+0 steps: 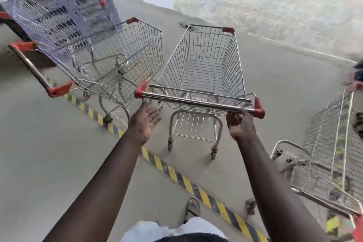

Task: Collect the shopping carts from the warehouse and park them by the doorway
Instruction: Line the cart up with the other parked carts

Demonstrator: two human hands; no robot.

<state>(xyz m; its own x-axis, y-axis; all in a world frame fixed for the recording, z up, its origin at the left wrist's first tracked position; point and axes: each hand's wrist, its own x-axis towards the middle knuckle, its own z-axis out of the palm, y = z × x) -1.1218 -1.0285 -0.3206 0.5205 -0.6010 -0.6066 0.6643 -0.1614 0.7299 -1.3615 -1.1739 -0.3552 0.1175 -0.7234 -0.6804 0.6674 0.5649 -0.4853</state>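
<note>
The right hand (242, 124) curls its fingers up around the cart's handle bar (198, 102) near the bar's right red end cap, gripping it, while the left hand (144, 119) is open, palm up and fingers spread, just below the bar's left end; whether its fingertips touch the bar cannot be told. Both bare arms reach forward from the bottom of the view. The cart (204, 68) they attend to is an empty wire one with red corner caps, standing on grey concrete floor (49, 153) just past a yellow-and-black hazard stripe (176, 175) that runs diagonally across the floor. To its left stand two more empty carts (110, 59), nested one into the other, their baskets angled toward the middle cart and nearly touching its front left corner. Behind them sits a grey blurred block (86, 0). At the right edge another cart (332, 153) appears, blurred and partly cut off. A sandalled foot (193, 207) is planted on the floor beside the stripe, under the arms
</note>
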